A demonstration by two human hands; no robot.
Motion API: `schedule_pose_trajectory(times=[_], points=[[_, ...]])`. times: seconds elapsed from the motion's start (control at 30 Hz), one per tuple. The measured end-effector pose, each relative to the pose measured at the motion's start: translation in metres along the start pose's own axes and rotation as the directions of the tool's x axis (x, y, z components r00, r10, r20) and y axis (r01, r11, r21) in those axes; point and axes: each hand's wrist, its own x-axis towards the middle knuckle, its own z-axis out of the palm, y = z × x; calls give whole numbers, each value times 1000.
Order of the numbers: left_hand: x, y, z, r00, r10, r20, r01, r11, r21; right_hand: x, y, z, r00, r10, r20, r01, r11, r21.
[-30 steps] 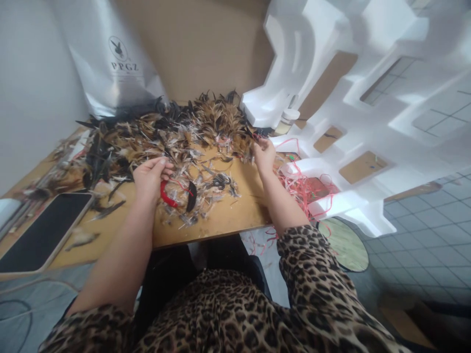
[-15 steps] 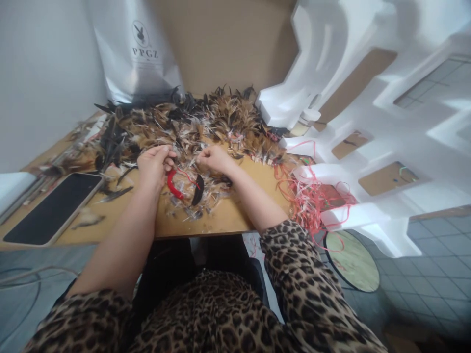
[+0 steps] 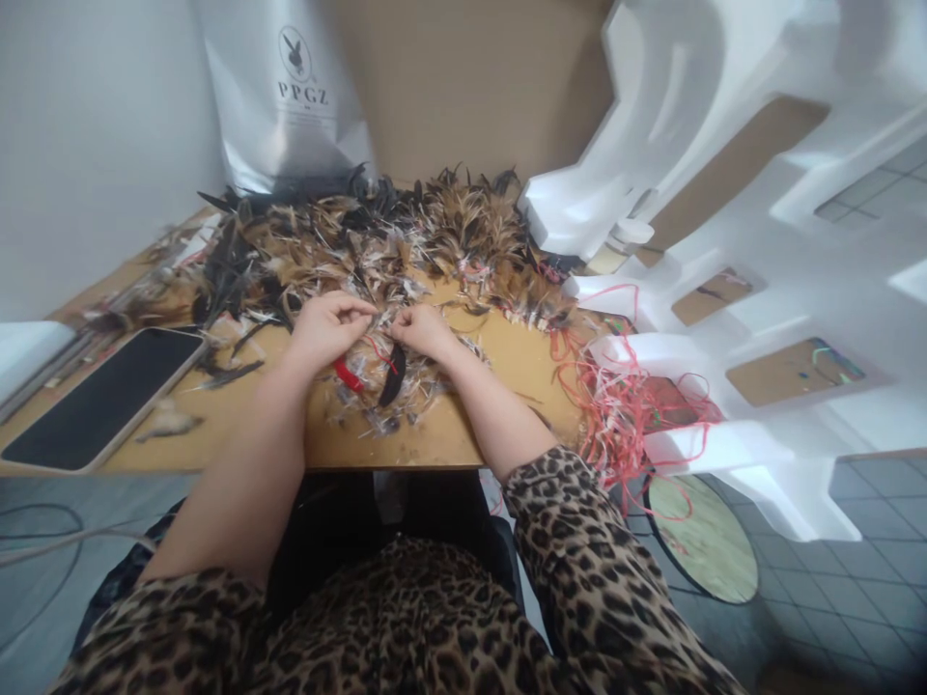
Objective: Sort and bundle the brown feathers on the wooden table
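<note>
My left hand (image 3: pixel 329 330) is closed in a pinch over the feather pile's front edge. What it holds, if anything, is too small to make out. Just to its right, my right hand (image 3: pixel 422 330) is also pinched, its fingertips close to those of the left. Below them on the table lie a red curved piece (image 3: pixel 349 375), partly covered by my left hand, and a black curved piece (image 3: pixel 393 377). A thin red string (image 3: pixel 381 351) runs between these two. Loose feather bits and white quill scraps (image 3: pixel 377 415) surround them. Behind the hands spread brown and black feathers (image 3: pixel 463 217).
A phone (image 3: pixel 105 396) lies at the left of the wooden table (image 3: pixel 521 362). At the right are tangled pink-red strings (image 3: pixel 615 415), white foam packing (image 3: pixel 753 449) and a small white-capped bottle (image 3: pixel 629 236). A silver bag (image 3: pixel 296 125) stands behind. A round yellowish stool top (image 3: pixel 702 536) is below.
My left hand has moved right, towards the right hand, and now covers more of the red curved piece. The right hand stays almost in place. The camera view has shifted slightly.
</note>
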Motion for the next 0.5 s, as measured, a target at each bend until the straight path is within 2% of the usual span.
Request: schedule_pose_trajectory(times=[0.1, 0.2, 0.3, 0.37, 0.5], points=[[-1, -4, 0, 993, 54, 105, -74, 979, 188, 0, -5, 2, 999, 44, -6, -44, 997, -68], [-1, -6, -3, 983, 40, 182, -106, 924, 368, 0, -5, 3, 999, 38, 2, -37, 997, -70], [-2, -6, -6, 977, -37, 210, -76, 861, 503, 0, 1, -1, 999, 30, 33, -33, 996, 85], [-4, -6, -9, 969, -106, 223, -36, 833, 552, 0, 6, -5, 995, 66, 68, -80, 970, 228], [-12, -5, -16, 941, -177, 288, -9, 839, 545, -1, 13, -14, 980, 134, 148, -184, 892, 412]])
